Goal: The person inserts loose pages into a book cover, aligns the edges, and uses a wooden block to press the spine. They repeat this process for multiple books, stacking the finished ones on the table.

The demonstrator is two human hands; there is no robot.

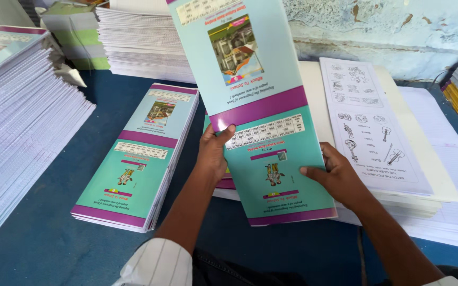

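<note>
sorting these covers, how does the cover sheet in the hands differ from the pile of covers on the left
The held cover sheet is a single sheet, lifted and tilted up by the left hand and right hand; the pile of covers is many sheets lying flat on the blue table, untouched. Both show the same teal and purple print.

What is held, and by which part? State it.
A teal and purple cover sheet, lifted. The left hand grips its left edge near the purple band; the right hand grips its right edge lower down.
</note>
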